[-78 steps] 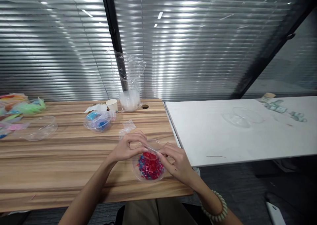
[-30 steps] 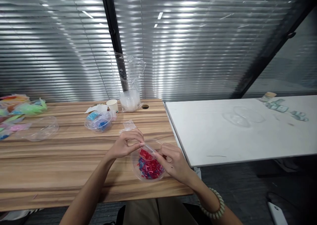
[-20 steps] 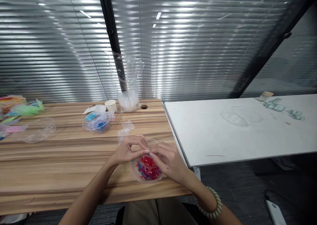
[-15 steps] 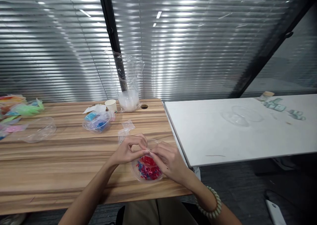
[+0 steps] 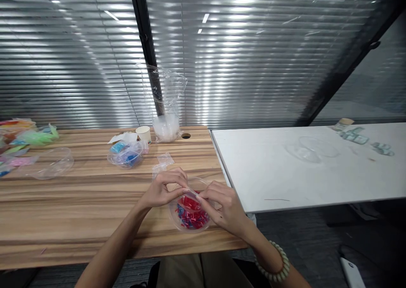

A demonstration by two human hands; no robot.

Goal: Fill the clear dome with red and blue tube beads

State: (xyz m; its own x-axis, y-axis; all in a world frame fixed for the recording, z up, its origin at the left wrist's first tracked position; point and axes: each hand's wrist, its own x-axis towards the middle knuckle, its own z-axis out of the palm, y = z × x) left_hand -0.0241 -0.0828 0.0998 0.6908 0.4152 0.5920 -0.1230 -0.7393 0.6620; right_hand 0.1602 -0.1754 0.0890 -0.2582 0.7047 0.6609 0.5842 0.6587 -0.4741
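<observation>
Both hands pinch the top edge of a small clear plastic bag [image 5: 192, 191], which hangs between them with red showing in or behind it. My left hand [image 5: 166, 188] closes thumb and fingers on the left end of the edge. On the right end, my right hand [image 5: 223, 203] grips with thumb and fingertips; a beaded bracelet circles that wrist. Just beneath sits a clear plastic bowl [image 5: 174, 222] with many small red and blue pieces [image 5: 193, 220]. Where the bag ends and the bowl's contents begin is hard to tell.
Flat clear bags [image 5: 163, 163] lie beyond my hands. Further back stand a bowl of blue packets [image 5: 126, 156], a paper cup [image 5: 144, 133] and a bagged white tub [image 5: 166, 128]. Colourful bags [image 5: 34, 136] and a clear container [image 5: 53, 163] are left; a white table [image 5: 253, 169] adjoins right.
My hands have spread slightly apart, the right one moving rightward, so the bag's edge now stretches between them. The grips stay pinched.
</observation>
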